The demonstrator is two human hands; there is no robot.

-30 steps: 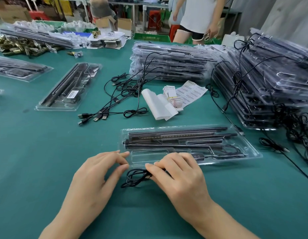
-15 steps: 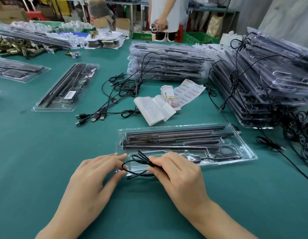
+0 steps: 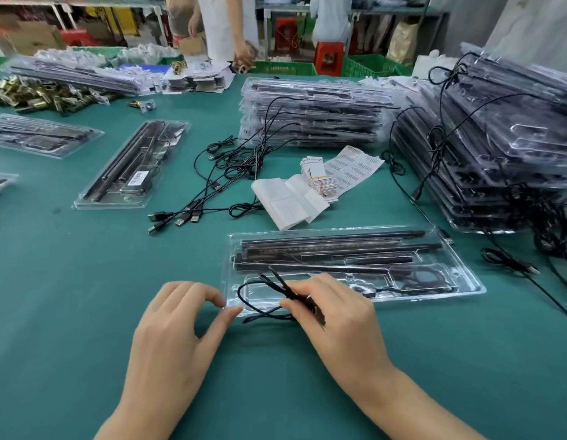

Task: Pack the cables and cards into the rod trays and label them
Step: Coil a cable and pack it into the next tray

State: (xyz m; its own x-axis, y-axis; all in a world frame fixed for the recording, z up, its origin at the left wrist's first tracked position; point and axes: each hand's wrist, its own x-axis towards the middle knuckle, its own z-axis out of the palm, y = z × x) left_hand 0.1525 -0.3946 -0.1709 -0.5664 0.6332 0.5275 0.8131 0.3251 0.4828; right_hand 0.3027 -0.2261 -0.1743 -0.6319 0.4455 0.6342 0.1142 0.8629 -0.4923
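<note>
While the right hand (image 3: 334,312) pinches the black cable (image 3: 276,281), loops pointing left, the left hand (image 3: 177,328) curls its fingers loosely, empty, beside the left-right rod tray (image 3: 463,277).

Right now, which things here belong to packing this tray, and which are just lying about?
In the job: right hand holding cable, left hand, tray, cards, labels, spare cables.
Lying about: brass parts, green crates, red stool.
</note>
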